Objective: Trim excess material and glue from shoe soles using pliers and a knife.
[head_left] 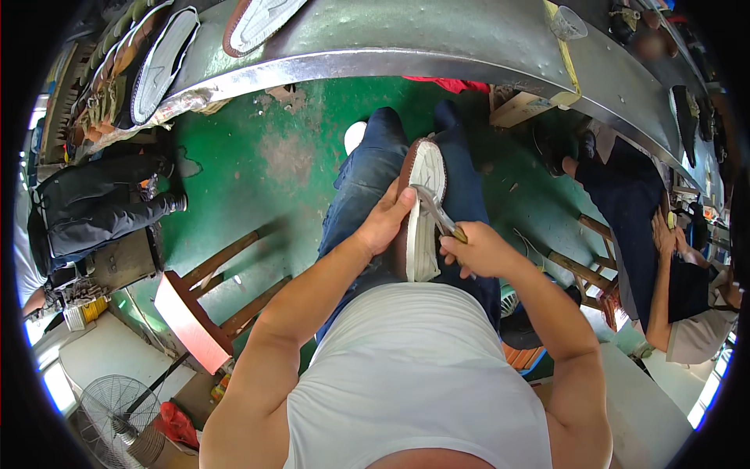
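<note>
White shoe (pixel 424 223) heel hidden between left hand (pixel 385 221) and right hand (pixel 478 250).

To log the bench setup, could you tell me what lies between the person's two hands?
In the head view, the upturned shoe on the lap lies between the left hand and right hand; the pincers reach across onto its white sole.

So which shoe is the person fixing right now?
Look below the long curved metal bench to the person's blue-jeaned lap. The shoe lies there sole-up, gripped by the left hand. Unlike the shoes on the bench, a metal tool presses on it.
</note>
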A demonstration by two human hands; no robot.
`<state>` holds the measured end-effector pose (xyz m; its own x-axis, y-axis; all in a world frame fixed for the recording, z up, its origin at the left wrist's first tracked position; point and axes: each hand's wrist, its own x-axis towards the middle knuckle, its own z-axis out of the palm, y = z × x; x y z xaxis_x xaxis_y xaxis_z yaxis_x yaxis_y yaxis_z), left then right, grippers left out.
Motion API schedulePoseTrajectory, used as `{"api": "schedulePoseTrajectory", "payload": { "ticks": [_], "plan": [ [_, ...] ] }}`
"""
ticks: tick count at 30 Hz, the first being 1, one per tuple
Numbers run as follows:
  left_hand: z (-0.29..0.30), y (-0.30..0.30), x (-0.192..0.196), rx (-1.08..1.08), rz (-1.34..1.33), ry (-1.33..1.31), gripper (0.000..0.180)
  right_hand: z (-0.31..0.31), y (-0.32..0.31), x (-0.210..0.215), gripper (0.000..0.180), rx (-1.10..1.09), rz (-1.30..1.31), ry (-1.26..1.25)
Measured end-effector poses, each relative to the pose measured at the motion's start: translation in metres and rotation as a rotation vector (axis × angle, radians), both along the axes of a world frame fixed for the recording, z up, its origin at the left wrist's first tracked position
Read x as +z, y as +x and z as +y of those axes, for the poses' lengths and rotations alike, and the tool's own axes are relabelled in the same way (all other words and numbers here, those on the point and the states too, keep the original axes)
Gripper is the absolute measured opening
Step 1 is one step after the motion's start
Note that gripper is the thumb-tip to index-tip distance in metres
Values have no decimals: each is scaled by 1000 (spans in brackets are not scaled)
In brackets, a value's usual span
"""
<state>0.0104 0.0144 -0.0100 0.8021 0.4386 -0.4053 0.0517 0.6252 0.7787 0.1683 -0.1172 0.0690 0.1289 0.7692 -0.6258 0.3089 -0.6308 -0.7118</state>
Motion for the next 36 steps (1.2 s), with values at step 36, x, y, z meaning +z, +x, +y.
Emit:
{"api": "schedulePoseTrajectory", "payload": {
  "ticks": [36],
  "plan": [
    [29,25,18,-128,292,-169,55,10,58,11,32,26,105,-110]
  ]
}}
